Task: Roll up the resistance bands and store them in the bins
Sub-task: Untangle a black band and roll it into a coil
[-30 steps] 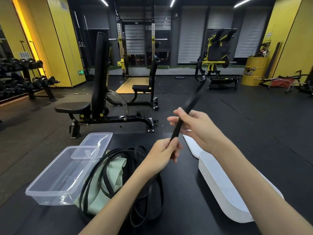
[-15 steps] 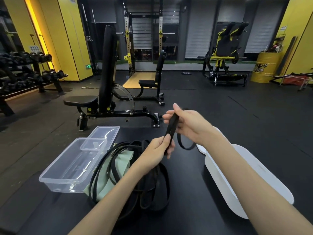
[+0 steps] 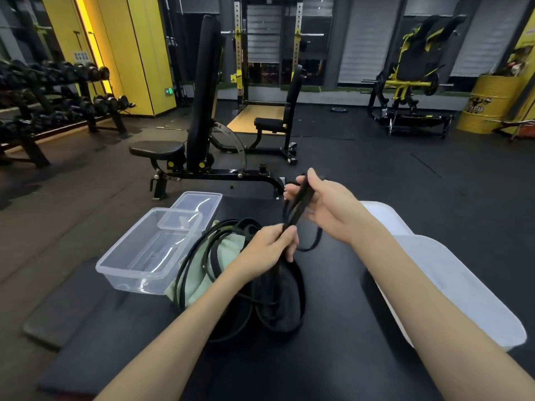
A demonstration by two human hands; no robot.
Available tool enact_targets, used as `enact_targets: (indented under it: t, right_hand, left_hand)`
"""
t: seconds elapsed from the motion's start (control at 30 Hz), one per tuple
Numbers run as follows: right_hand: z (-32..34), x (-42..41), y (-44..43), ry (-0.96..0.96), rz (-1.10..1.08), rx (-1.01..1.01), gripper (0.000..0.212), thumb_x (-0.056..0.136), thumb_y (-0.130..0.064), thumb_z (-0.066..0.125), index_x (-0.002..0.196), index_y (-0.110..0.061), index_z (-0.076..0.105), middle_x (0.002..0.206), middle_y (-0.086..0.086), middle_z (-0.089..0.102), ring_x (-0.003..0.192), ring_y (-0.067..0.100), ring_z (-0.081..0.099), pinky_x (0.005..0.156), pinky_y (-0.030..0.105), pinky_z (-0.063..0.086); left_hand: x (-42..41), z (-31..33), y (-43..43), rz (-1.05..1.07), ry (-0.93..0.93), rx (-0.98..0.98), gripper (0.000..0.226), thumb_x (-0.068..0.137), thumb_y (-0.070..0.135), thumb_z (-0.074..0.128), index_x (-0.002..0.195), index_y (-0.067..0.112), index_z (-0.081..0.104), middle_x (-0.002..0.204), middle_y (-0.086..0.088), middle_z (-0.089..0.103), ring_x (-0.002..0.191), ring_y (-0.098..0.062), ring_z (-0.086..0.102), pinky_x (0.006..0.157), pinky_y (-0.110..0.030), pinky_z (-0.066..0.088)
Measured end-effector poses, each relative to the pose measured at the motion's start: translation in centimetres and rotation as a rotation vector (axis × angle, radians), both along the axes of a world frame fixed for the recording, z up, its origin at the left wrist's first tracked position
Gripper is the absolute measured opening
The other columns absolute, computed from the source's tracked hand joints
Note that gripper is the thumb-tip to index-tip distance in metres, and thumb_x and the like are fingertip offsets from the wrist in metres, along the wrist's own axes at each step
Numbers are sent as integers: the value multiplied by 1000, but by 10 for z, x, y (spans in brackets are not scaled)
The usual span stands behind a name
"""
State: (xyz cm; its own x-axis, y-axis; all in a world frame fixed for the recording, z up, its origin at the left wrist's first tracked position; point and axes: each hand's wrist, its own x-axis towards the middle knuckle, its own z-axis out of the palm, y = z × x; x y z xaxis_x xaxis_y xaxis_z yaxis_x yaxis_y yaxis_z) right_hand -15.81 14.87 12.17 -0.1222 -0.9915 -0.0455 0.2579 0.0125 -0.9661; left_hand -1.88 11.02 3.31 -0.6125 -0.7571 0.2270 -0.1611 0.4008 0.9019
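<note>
A black resistance band (image 3: 299, 206) is stretched between my hands above the black mat. My right hand (image 3: 327, 204) grips its upper folded end, with a loop drooping below. My left hand (image 3: 272, 246) pinches the band lower down, just above a pile of black bands (image 3: 278, 302) lying on a pale green cloth (image 3: 228, 250). Two clear plastic bins stand to the left: a large one (image 3: 144, 256) and a smaller one (image 3: 199, 201) behind it.
A white oval board (image 3: 451, 285) lies on the mat at the right. An adjustable bench (image 3: 199, 140) stands right behind the mat. A dumbbell rack (image 3: 52, 96) is far left, and a yellow drum (image 3: 489, 102) far right.
The long end of the band that pointed up and away has been folded down into my right hand. Both hands stayed on the band, and the view tilted lower.
</note>
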Motion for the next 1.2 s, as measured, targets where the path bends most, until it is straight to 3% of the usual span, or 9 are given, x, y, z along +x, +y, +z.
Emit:
enact_targets:
  t: [0.17, 0.3, 0.47, 0.57, 0.67, 0.8, 0.87, 0.97, 1.2]
  right_hand:
    - [-21, 15, 0, 224, 114, 7, 26, 99, -19, 49, 98, 5, 60, 98, 11, 72, 57, 31, 48, 43, 34, 44]
    - [-7, 11, -4, 200, 62, -37, 16, 100, -15, 47, 98, -3, 57, 80, 5, 72, 85, 29, 67, 69, 46, 48]
    - [8, 10, -6, 43, 64, -107, 19, 102, -22, 42, 104, -7, 55, 85, 3, 69, 91, 21, 68, 85, 34, 52]
    - [6, 17, -1, 221, 125, -88, 35, 96, -29, 52, 113, 1, 57, 102, 7, 71, 77, 24, 67, 57, 39, 50]
    - [12, 20, -1, 330, 115, -123, 20, 96, -16, 53, 105, 0, 60, 95, 5, 72, 63, 22, 58, 44, 33, 42]
    - [46, 7, -10, 182, 23, -236, 12, 98, -8, 48, 100, -8, 60, 86, 0, 73, 89, 17, 69, 82, 33, 49]
    - [63, -1, -13, 75, -47, -244, 11, 98, -10, 48, 101, -9, 59, 86, -1, 73, 88, 16, 70, 82, 33, 51]
    - [72, -11, -12, -38, -68, -228, 14, 99, -22, 49, 102, -11, 59, 87, -1, 73, 88, 14, 70, 79, 32, 53]
    - [67, -18, 2, -26, 4, -116, 57, 88, -54, 52, 118, -6, 58, 115, 9, 69, 115, 22, 60, 100, 41, 44]
  left_hand:
    - [-8, 29, 7, -3, 92, -15, 37, 103, 24, 43, 70, 15, 54, 59, 2, 58, 59, -14, 55, 69, -26, 46]
    - [5, 17, 1, -73, 35, 82, 21, 101, 18, 49, 97, 4, 65, 91, -6, 70, 79, 0, 63, 78, -13, 45]
    - [11, 15, -1, -38, 28, 67, 24, 101, 15, 48, 81, 11, 61, 76, -3, 67, 74, -9, 61, 77, -19, 46]
    - [5, 36, 4, -38, 154, 51, 28, 104, 15, 41, 85, 1, 57, 70, -7, 60, 56, 2, 54, 61, -9, 41]
    - [-1, 52, 3, -50, 225, 53, 23, 102, 18, 47, 86, 4, 57, 71, -7, 57, 57, 0, 52, 57, -7, 38]
    - [0, 46, -5, -121, 113, 74, 19, 99, 23, 54, 89, 8, 62, 78, -4, 65, 73, -7, 60, 74, -15, 43]
    - [1, 45, -5, -146, 29, 62, 26, 101, 26, 48, 87, 8, 61, 74, 0, 64, 67, -4, 58, 71, -14, 42]
    - [-3, 57, -2, -129, 144, 111, 31, 105, 24, 37, 82, 12, 55, 58, 9, 52, 61, -8, 53, 68, -16, 42]
    - [-20, 85, 2, -221, 332, 214, 34, 106, 31, 31, 84, 15, 51, 59, 8, 38, 55, -10, 40, 61, -23, 35]
